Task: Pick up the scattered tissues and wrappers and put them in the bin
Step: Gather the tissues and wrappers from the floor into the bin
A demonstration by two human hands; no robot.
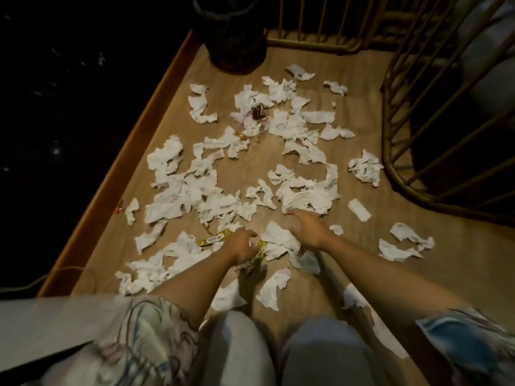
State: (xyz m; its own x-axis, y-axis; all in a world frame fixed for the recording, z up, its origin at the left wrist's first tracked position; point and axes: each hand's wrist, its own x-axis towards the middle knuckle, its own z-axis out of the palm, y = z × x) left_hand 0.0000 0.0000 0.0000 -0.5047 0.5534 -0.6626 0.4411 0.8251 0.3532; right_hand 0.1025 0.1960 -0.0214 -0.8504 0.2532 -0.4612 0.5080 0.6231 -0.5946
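— Down on wooden floor (348,274), kneeling between dark wall and railing (418,135), facing bin (231,37) at far end, well apart from both hands. Gathering or carrying at this point?

— Gathering, judging by posture. Clenching left hand (239,247) round held wrapper (255,263), with its yellow end sticking out below the fist and possibly tissue scraps inside. Pressing right hand (306,229) fingers-down into near edge of tissues (306,196). Not showing whether pinching or merely resting there, so cannot tell.

— Finding the remainder where?

— Spreading over nearly the whole floor, thickest between hands and bin, thinner beside knees and toward railing. Noting loose wrapper (214,237) just beside left hand, and dark wrapper (257,112) farther off, among tissues nearer bin.

— Doing this step well how?

— Raking rather than plucking: drawing right hand back toward knees and bunching many tissues into one wad before closing. Squeezing firmly, allowing for light, springy paper probably shedding pieces on the way. Adding loose wrapper to left fist while passing. Working from near to far, so finishing closest to bin. Avoiding overfilling either hand. Releasing directly above bin mouth rather than tossing.
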